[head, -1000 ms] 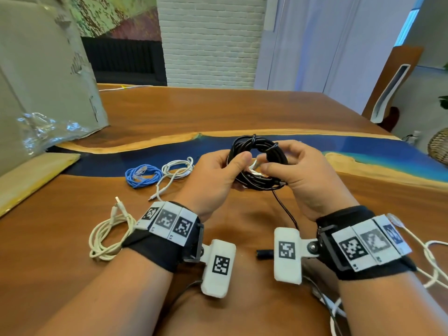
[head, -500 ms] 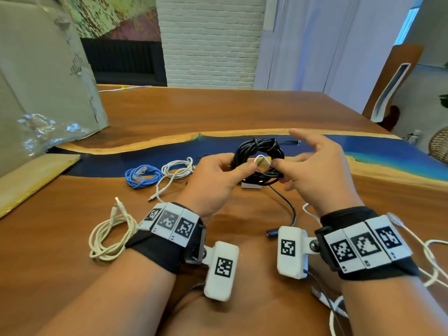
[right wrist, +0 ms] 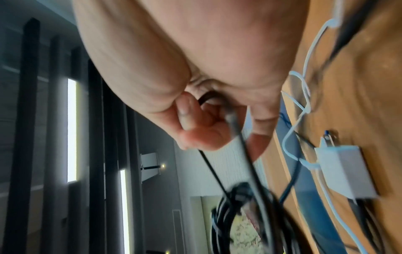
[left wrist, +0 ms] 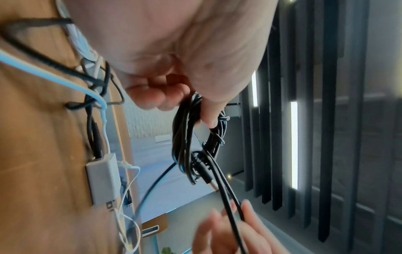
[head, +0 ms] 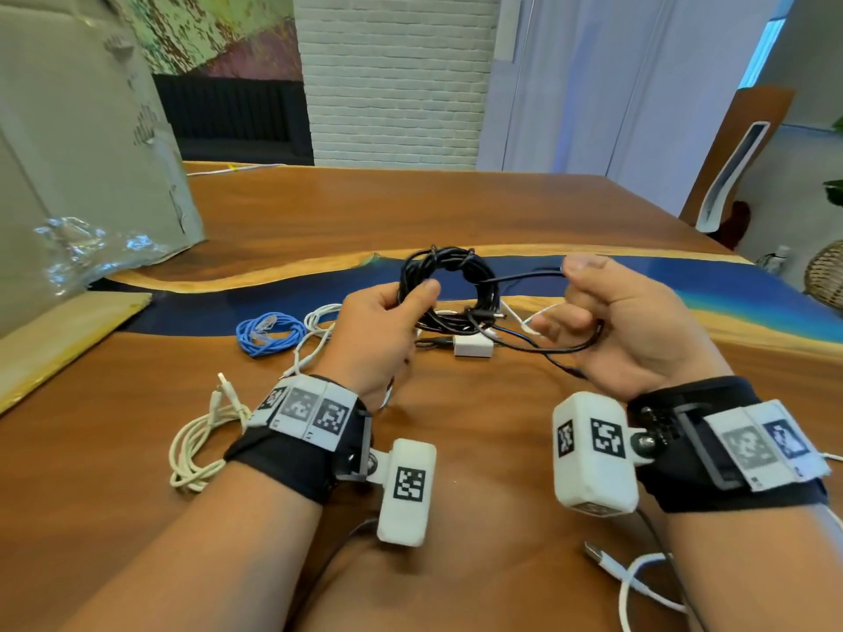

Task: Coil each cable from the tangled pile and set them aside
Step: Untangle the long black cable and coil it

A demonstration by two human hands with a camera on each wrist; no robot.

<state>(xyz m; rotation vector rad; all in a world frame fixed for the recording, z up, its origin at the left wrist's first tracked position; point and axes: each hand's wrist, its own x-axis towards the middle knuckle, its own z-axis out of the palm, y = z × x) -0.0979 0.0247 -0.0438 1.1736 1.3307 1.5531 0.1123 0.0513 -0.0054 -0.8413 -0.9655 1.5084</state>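
My left hand (head: 387,321) holds a black cable coil (head: 449,278) upright above the table, thumb pressed on its left side; the left wrist view shows the coil (left wrist: 191,137) pinched between thumb and fingers (left wrist: 156,96). My right hand (head: 606,321), to the right of the coil, grips the cable's loose tail (head: 529,276), which runs from the coil through its curled fingers (right wrist: 195,127). A black plug (left wrist: 206,173) sticks out at the coil's lower side. A tangle of black and white cables with a white adapter (head: 473,346) lies under the hands.
Coiled cables lie at the left: a blue cable (head: 269,333), a white cable (head: 319,321) and a cream cable (head: 200,444). A loose white USB cable (head: 638,581) lies at the near right. A cardboard sheet (head: 82,175) leans at far left on the wooden table (head: 456,212).
My right hand has pulled away to the right, drawing the black tail out from the coil. The left hand has kept the coil and shifted slightly down.
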